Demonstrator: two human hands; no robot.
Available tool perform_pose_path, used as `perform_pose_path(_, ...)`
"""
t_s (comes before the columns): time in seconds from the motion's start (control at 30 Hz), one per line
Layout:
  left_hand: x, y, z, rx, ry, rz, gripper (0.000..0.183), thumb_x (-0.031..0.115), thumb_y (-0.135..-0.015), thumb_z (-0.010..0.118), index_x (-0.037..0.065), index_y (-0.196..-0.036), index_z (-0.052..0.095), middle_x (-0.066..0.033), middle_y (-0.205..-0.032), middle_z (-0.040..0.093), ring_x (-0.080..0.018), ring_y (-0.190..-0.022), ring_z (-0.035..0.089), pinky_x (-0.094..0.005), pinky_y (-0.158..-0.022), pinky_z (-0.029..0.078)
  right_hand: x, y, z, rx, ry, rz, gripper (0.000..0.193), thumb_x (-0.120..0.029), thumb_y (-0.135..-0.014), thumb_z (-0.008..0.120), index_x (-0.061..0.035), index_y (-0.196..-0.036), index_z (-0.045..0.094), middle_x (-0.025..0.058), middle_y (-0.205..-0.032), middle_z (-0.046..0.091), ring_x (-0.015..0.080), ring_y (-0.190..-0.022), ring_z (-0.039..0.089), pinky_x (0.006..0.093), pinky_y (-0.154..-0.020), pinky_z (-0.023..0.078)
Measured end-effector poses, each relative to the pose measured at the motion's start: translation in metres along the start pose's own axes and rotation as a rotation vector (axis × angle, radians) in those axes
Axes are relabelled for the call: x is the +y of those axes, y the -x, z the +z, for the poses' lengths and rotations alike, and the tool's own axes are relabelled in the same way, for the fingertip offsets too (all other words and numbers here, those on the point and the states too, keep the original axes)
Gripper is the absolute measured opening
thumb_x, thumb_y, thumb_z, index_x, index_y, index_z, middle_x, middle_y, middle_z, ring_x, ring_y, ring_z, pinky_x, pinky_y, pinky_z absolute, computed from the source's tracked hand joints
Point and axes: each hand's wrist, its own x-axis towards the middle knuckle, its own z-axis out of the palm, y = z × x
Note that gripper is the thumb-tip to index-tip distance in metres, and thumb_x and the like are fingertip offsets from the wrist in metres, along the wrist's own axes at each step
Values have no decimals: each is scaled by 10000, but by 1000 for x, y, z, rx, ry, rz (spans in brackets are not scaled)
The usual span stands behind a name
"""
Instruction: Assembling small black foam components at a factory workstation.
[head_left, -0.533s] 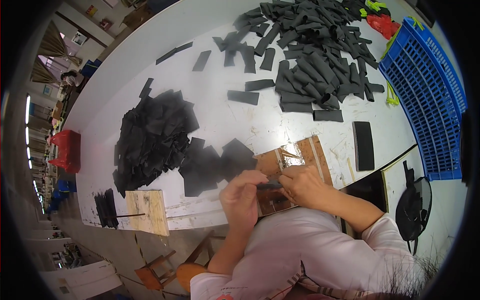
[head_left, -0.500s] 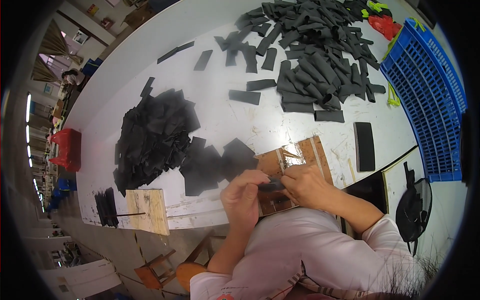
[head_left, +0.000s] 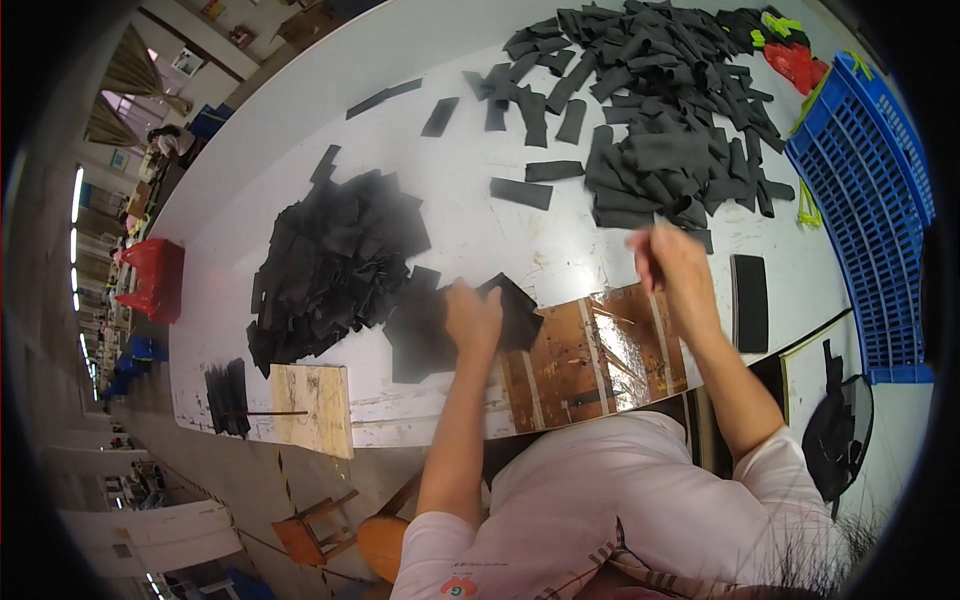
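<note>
My left hand (head_left: 472, 318) rests on loose flat black fabric pieces (head_left: 415, 340), its thumb apart from its fingers; a corner of another flat black piece (head_left: 515, 312) shows beside the thumb. Stretched forward at the near edge of a heap of tube-like black fabric pieces (head_left: 640, 190), my right hand (head_left: 675, 262) is slightly blurred, with its fingers apart and nothing visible in them. On top of that heap lies a broader black piece (head_left: 678, 152). Between my forearms is a brown board (head_left: 555, 345) with pale strips and a shiny patch.
A large pile of flat black pieces (head_left: 335, 255) lies left of my left hand. Near the front edge is a wooden block (head_left: 315, 405) with a thin rod across it. A dark rectangular block (head_left: 749, 303) and a blue plastic basket (head_left: 865, 210) stand to the right.
My hands have parted from the dark piece they held together over the board. The left has moved left onto the flat pieces, the right forward to the heap, where a broader piece now lies.
</note>
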Motion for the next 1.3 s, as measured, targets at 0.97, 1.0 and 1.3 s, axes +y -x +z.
perform_pose_path(0.97, -20, 132, -59, -672, 1884, -706, 77, 77, -797, 485, 41, -864, 490, -67, -735, 540, -161, -628, 501, -278, -552, 405, 39, 89, 85, -291, -18, -136, 103, -77, -748, 577, -3, -813, 551, 67, -672, 506, 163, -625, 516, 258, -563, 408)
perform_pose_path(1.0, -16, 130, -56, -702, 1887, -688, 77, 77, -797, 485, 41, -864, 490, -67, -735, 540, -161, -628, 501, -278, -552, 405, 41, 90, 81, -238, 76, -283, 104, -66, -718, 592, -11, -798, 554, 76, -645, 487, 200, -607, 509, 273, -549, 405)
perform_pose_path(1.3, 7, 128, -62, -758, 1487, -458, 150, -11, -743, 545, -29, -892, 555, -100, -734, 589, -121, -504, 529, -174, -425, 398, 14, 103, 41, -189, 471, -491, 130, -68, -609, 647, -43, -702, 560, 73, -614, 480, 241, -576, 513, 323, -480, 395)
